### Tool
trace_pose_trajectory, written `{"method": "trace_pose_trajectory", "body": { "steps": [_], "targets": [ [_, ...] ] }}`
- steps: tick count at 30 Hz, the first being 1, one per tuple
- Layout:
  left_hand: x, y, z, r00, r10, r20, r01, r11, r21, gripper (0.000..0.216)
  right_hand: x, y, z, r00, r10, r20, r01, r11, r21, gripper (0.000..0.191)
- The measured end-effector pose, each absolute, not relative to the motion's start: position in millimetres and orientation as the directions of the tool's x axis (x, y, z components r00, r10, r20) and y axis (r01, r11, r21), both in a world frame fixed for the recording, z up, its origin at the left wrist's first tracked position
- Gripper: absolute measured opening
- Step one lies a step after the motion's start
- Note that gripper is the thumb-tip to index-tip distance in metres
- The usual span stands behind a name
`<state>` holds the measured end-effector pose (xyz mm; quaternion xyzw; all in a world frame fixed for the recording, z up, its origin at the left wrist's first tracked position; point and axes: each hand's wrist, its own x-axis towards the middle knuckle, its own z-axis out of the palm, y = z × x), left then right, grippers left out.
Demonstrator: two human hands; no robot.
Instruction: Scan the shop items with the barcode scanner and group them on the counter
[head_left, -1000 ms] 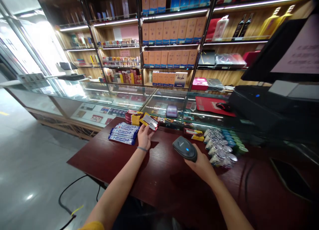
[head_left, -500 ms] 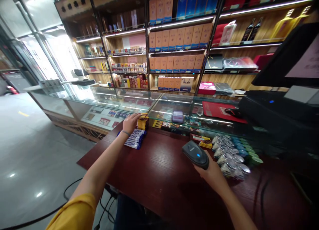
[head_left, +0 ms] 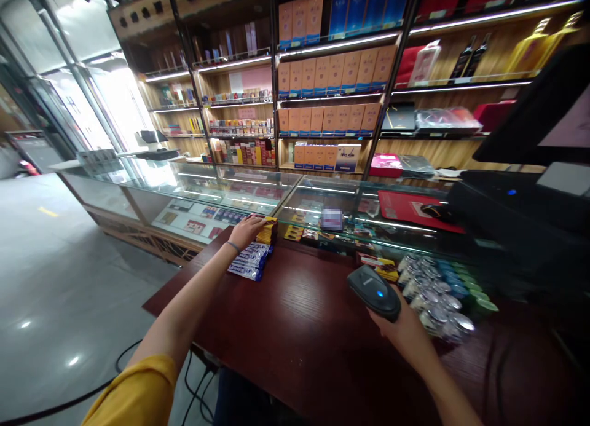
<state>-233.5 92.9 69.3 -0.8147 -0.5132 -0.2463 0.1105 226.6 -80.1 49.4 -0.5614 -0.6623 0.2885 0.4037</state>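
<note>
My left hand (head_left: 246, 231) reaches across the dark red table to a stack of yellow packets (head_left: 267, 230). Its fingers are stretched out and lie at the stack's left side; the fingertips are small and partly hidden. Just in front of that hand, blue-and-white packets (head_left: 249, 267) lie in an overlapping row. On the right, my right hand (head_left: 405, 324) is wrapped round a black barcode scanner (head_left: 374, 292) with a lit blue light, held above the table. Beyond the scanner lie more yellow packets (head_left: 386, 268), close to several silver-topped cans (head_left: 436, 303).
A glass display counter (head_left: 221, 189) runs along the table's far edge. Blue and green cans (head_left: 465, 284) stand at the right, near a black monitor (head_left: 516, 112). A red mat (head_left: 415, 211) lies on the glass. Cables (head_left: 198, 389) hang below the table's left front.
The view has shifted slightly, so most things sit a little further right. My left hand has slipped a little down the stack's left side. The scanner stays in my right hand.
</note>
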Motion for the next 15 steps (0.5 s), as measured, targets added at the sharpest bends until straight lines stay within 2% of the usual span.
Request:
{"method": "trace_pose_trajectory", "body": {
  "steps": [5,15],
  "targets": [
    [-233.6,98.2,62.8,0.389,0.777,0.495,0.894,-0.448,0.0,0.044,226.6,-80.1,50.1,-0.041,0.973,0.225,0.504,0.215,-0.837,0.039],
    [-229.6,97.5,61.3,0.337,0.795,0.505,0.9,-0.43,0.077,0.053,228.1,-78.7,51.2,0.009,0.965,0.261,0.456,0.229,-0.86,0.042]
  ]
}}
